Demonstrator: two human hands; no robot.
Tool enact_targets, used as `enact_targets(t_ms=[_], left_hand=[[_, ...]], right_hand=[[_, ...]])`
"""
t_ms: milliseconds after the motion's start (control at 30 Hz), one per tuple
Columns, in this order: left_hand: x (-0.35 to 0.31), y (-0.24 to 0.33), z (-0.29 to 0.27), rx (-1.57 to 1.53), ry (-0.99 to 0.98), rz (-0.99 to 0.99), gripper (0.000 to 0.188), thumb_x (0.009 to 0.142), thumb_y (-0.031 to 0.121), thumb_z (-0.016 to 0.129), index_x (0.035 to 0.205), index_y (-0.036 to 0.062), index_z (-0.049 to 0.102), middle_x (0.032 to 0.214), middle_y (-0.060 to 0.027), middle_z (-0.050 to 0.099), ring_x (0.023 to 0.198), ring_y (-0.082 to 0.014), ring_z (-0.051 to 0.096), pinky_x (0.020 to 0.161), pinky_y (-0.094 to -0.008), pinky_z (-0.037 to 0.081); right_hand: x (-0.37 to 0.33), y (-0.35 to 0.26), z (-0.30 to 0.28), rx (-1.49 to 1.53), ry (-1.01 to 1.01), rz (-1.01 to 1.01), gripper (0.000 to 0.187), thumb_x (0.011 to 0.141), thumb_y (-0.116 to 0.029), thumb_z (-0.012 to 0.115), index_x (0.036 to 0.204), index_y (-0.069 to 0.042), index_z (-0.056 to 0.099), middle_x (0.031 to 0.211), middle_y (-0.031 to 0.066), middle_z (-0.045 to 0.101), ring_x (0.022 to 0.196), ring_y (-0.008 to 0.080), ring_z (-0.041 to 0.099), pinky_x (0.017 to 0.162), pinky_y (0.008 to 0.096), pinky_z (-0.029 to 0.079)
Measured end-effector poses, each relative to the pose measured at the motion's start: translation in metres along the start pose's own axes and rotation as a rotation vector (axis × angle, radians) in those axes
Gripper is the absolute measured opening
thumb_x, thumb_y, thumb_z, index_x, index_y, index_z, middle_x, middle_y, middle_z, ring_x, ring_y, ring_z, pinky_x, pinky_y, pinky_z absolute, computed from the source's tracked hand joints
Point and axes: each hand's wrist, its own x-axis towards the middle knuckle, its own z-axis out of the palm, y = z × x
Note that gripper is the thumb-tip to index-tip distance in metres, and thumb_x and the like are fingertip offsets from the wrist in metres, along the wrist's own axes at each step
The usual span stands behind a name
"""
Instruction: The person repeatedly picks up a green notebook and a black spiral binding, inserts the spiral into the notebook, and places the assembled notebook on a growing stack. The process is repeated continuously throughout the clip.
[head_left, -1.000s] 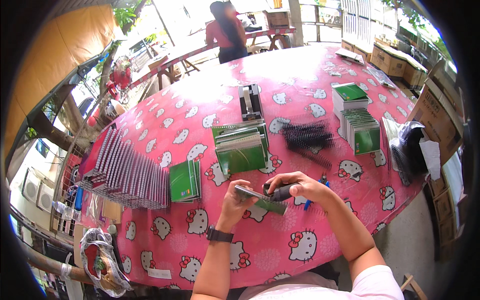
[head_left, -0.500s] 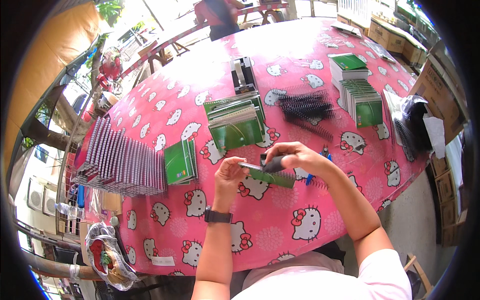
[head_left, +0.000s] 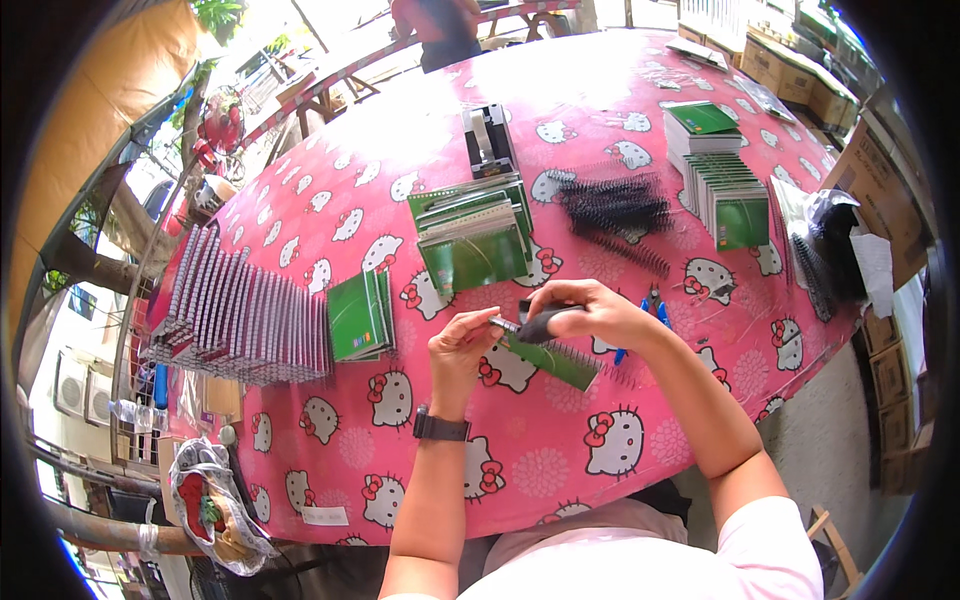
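Note:
Above the near middle of the table, a small green notebook (head_left: 560, 366) is held tilted. A dark spiral coil (head_left: 618, 374) runs along its upper edge, its loose end sticking out to the right. My left hand (head_left: 460, 348) pinches the notebook's left end between thumb and fingers. My right hand (head_left: 600, 314), with black covering on its fingers, closes over the coiled edge near the left end; its fingertips partly hide the coil. Blue-handled pliers (head_left: 656, 306) lie just right of my right hand.
Green notebooks stand in a pile (head_left: 475, 240) ahead, a small stack (head_left: 358, 318) left and a taller stack (head_left: 738, 220) right. Loose black coils (head_left: 615, 208) lie between. Bound notebooks (head_left: 240, 310) fill the left. A tape dispenser (head_left: 488, 140) stands behind; a person (head_left: 440, 30) is beyond the table.
The notebook has tipped a little, its right end lower and farther right. My hands stay close together at its left end. The person beyond the table has shifted slightly.

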Motion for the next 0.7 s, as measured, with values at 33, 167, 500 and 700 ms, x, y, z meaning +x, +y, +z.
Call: enact_targets(t_ms=[33,167,500,700], left_hand=[[0.0,0.0,0.003,0.006,0.011,-0.017,0.027,0.078,-0.01,0.067,0.103,0.0,0.068,0.098,-0.0038,0.065,0.086,-0.0107,0.063,0.075,-0.0227,0.052],[0.0,-0.002,-0.001,0.026,-0.015,0.014,0.026,0.078,-0.009,0.067,0.102,0.0006,0.069,0.099,-0.004,0.065,0.086,-0.011,0.063,0.076,-0.0226,0.052],[-0.001,0.025,0.015,0.025,-0.052,0.044,0.021,0.08,-0.006,0.068,0.1,0.0,0.069,0.099,-0.0047,0.063,0.076,-0.0098,0.062,0.067,-0.0228,0.054],[-0.006,0.049,0.031,0.029,0.002,-0.042,0.015,0.079,-0.002,0.071,0.094,0.0013,0.069,0.086,-0.0021,0.065,0.074,-0.0074,0.059,0.065,-0.0209,0.05]], right_hand=[[0.0,0.006,-0.005,-0.299,0.093,0.062,0.054,0.078,-0.053,0.069,0.098,-0.003,0.064,0.084,0.0015,0.059,0.082,0.0106,0.053,0.076,0.0264,0.042],[-0.001,-0.006,-0.001,-0.019,0.097,0.104,0.054,0.075,-0.054,0.071,0.098,-0.006,0.064,0.085,0.0067,0.058,0.083,0.0196,0.054,0.08,0.0313,0.042],[-0.002,-0.008,0.001,-0.838,0.437,-0.361,0.055,0.071,-0.048,0.075,0.105,-0.007,0.062,0.107,0.014,0.059,0.111,0.0319,0.048,0.095,0.0435,0.039],[-0.01,-0.022,0.033,-0.541,0.29,-0.376,0.028,0.079,-0.017,0.071,0.102,-0.005,0.059,0.088,0.0101,0.061,0.078,0.0253,0.06,0.071,0.0372,0.05]])
